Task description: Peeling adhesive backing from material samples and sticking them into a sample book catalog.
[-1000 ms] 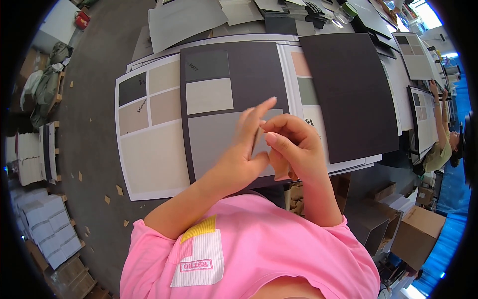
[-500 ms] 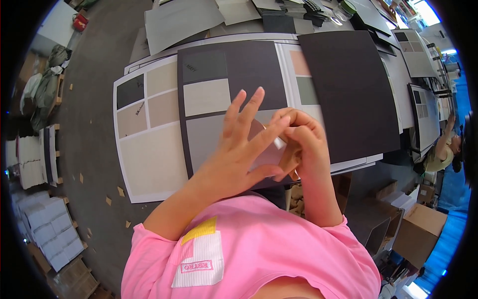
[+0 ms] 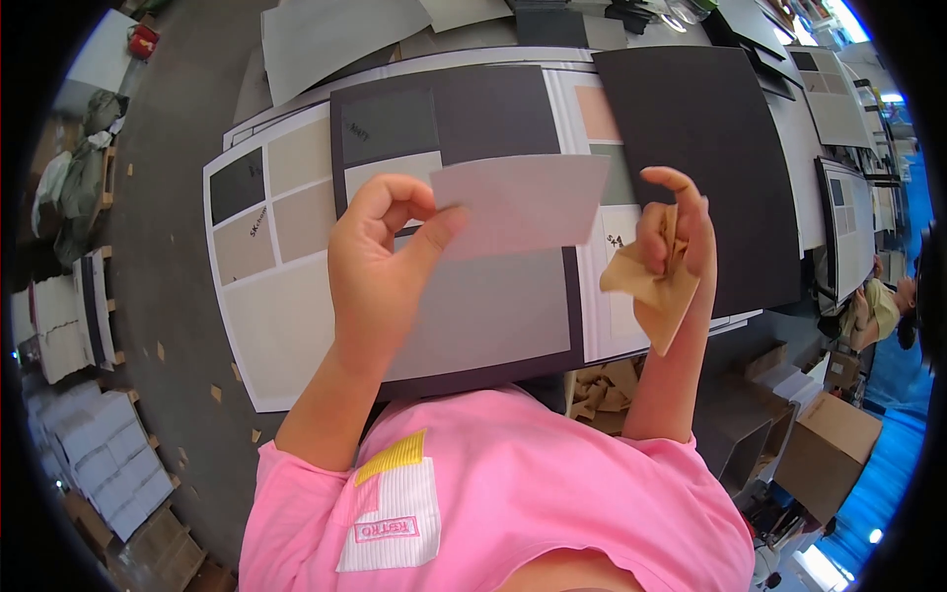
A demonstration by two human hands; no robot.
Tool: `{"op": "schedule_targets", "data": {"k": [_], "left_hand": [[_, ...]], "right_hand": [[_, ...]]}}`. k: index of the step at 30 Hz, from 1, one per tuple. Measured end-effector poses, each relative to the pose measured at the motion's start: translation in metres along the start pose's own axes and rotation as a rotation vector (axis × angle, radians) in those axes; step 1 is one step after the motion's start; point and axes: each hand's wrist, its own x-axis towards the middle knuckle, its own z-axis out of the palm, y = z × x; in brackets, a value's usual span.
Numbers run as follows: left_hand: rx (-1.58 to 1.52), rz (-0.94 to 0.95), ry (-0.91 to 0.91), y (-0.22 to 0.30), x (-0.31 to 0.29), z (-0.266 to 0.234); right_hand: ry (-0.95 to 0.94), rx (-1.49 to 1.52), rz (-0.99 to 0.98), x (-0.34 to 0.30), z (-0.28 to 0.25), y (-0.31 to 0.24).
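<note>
My left hand (image 3: 370, 261) pinches the left edge of a thin pinkish-grey rectangular card (image 3: 528, 207) between thumb and fingers, holding it up over the boards. To its right, my right hand (image 3: 691, 237) has crumpled brown paper (image 3: 663, 304) caught between its fingers, with the index finger raised and curved. Below the card lies a dark board (image 3: 498, 118) with a charcoal square (image 3: 390, 123), a pale rectangle partly hidden by my left hand, and a large grey panel (image 3: 483, 321). A white board (image 3: 286, 331) with beige and dark swatches sits at the left.
A plain dark panel (image 3: 695, 118) covers the right of the stack. Grey sheets (image 3: 340, 44) lie along the far side. Brown paper scraps fill a box (image 3: 604, 395) beside my body. Cartons (image 3: 829, 449) stand at the right, and a person (image 3: 873, 316) is at the far right.
My hands have moved apart. The card, mostly hidden between them before, now shows whole in my left hand, while the brown paper has gone right with my right hand.
</note>
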Motion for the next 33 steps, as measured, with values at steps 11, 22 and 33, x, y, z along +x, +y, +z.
{"op": "schedule_targets", "data": {"k": [11,22,33], "left_hand": [[-0.050,-0.152,-0.061,-0.030,0.034,0.008],[0.424,-0.264,-0.108,-0.060,0.071,0.000],[0.537,-0.276,-0.146,-0.053,0.071,0.004]], "right_hand": [[-0.114,-0.529,0.054,0.039,0.008,0.014],[-0.185,-0.824,0.432,0.110,0.005,0.035],[-0.170,-0.973,0.426,0.110,0.008,0.046]]}}
